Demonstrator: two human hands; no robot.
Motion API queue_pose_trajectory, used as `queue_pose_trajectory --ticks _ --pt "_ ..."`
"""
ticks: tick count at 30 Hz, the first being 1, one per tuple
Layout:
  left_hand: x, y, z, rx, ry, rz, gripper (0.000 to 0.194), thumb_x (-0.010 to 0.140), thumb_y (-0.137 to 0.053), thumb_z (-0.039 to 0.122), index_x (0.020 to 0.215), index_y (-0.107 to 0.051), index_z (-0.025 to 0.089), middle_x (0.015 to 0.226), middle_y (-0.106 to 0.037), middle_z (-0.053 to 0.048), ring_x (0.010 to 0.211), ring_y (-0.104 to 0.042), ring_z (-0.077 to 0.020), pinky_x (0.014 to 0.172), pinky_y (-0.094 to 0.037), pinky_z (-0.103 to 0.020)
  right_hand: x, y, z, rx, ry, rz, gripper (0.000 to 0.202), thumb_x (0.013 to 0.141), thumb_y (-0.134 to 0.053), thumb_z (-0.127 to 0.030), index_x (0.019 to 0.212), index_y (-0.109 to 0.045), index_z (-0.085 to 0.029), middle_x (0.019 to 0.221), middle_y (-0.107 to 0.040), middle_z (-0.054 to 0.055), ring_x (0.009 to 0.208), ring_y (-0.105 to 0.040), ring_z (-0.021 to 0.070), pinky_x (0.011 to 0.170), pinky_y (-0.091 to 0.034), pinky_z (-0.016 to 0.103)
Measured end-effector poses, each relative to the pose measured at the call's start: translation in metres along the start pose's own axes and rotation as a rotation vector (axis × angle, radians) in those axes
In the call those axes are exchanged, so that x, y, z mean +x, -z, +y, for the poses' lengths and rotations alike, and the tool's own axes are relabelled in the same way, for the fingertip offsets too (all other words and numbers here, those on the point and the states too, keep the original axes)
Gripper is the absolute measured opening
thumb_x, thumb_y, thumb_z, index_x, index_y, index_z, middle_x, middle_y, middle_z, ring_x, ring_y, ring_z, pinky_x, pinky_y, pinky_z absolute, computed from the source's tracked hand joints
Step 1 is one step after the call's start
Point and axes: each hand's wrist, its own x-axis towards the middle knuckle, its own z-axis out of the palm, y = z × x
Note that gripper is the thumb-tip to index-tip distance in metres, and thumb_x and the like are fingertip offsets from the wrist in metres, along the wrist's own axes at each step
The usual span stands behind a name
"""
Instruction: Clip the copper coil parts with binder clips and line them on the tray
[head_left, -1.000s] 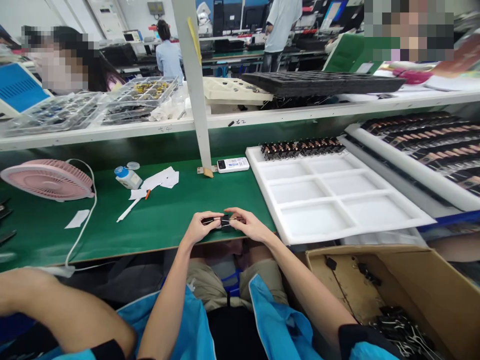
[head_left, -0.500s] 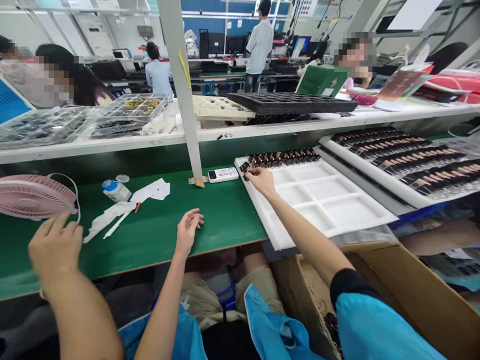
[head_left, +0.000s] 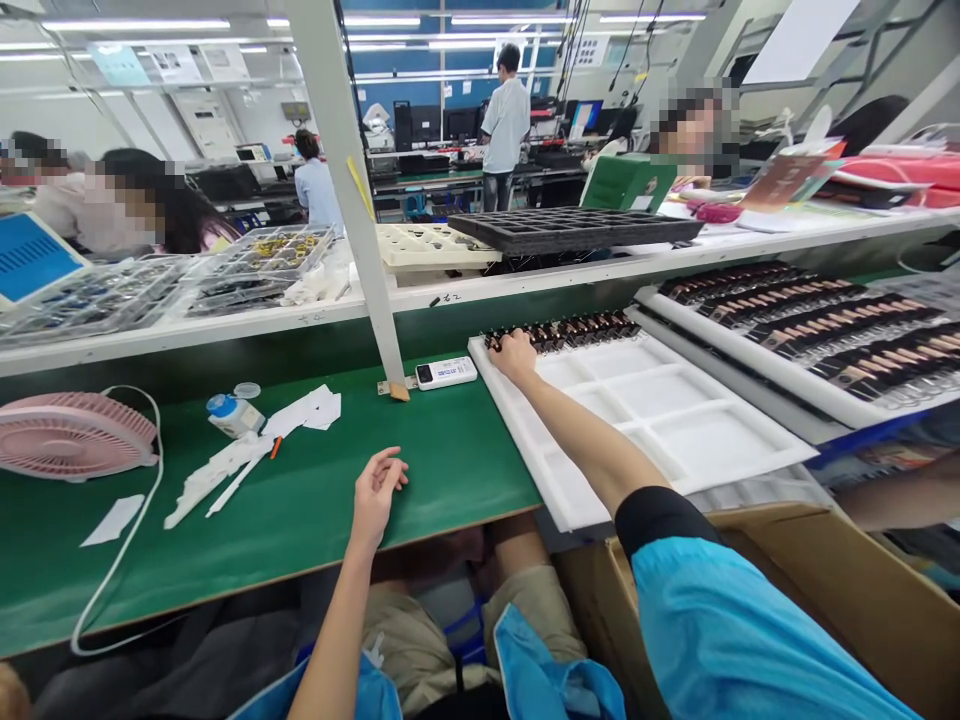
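My right hand (head_left: 516, 357) reaches to the left end of a row of small black parts with copper-coloured strips (head_left: 581, 328). Its fingers are bent down around the end part of that row, and their tips are mostly hidden. The row lies along the back edge of a white foam tray (head_left: 551, 497) with square recesses. Over the green bench mat (head_left: 450, 455), my left hand (head_left: 379, 488) rests with loosely curled fingers apart and nothing in them.
A white device with a small screen (head_left: 446, 373) lies behind my left hand. Leftward are a blue-capped bottle (head_left: 234, 415), paper scraps (head_left: 311, 408), and a pink fan (head_left: 75, 435) with a white cable. Another foam tray (head_left: 757, 352) of black parts stands right; a cardboard box (head_left: 795, 530) sits below.
My right hand has lowered a small black part into the row's left end. A neighbour's hand and forearm at the left have withdrawn. My left hand stays put while the view tilts up slightly.
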Motion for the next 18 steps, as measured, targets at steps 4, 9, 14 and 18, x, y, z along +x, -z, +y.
queue_pose_trajectory --ticks 4,9,14,18 --pt "0.000 0.000 0.000 0.002 0.004 0.003 0.046 0.084 -0.075 0.051 0.115 -0.068 0.017 0.088 -0.071 -0.006 0.071 -0.063 -0.0144 0.064 -0.049 -0.027 -0.011 0.013 0.000 0.093 0.022 0.065 0.037 0.093 -0.059 -0.044 0.111 -0.067 -0.013 0.123 -0.056 0.019 0.119 -0.050 0.0329 0.095 -0.049 0.040" --pt "-0.001 0.000 0.001 0.025 0.021 0.004 0.044 0.084 -0.074 0.051 0.111 -0.070 0.017 0.088 -0.071 -0.006 0.070 -0.062 -0.0137 0.065 -0.050 -0.026 -0.077 0.079 0.041 0.340 0.213 0.375 0.031 0.096 -0.056 -0.041 0.114 -0.064 -0.017 0.109 -0.064 0.013 0.099 -0.059 0.0256 0.091 -0.050 0.038" --pt "0.000 0.002 -0.005 0.106 0.037 -0.048 0.041 0.085 -0.072 0.052 0.109 -0.072 0.018 0.090 -0.072 -0.006 0.073 -0.063 -0.0145 0.068 -0.051 -0.027 -0.209 0.133 0.172 0.306 -0.175 0.882 0.018 0.087 -0.059 -0.038 0.095 -0.060 -0.022 0.084 -0.061 0.007 0.076 -0.060 0.0260 0.079 -0.053 0.045" --pt "0.000 0.002 -0.008 0.181 0.055 -0.081 0.042 0.086 -0.071 0.053 0.110 -0.073 0.019 0.093 -0.073 -0.007 0.080 -0.066 -0.0171 0.075 -0.054 -0.029 -0.339 0.097 0.274 0.217 -0.925 0.790 0.014 0.070 -0.059 -0.041 0.072 -0.050 -0.031 0.072 -0.060 0.009 0.080 -0.067 0.0421 0.081 -0.054 0.059"
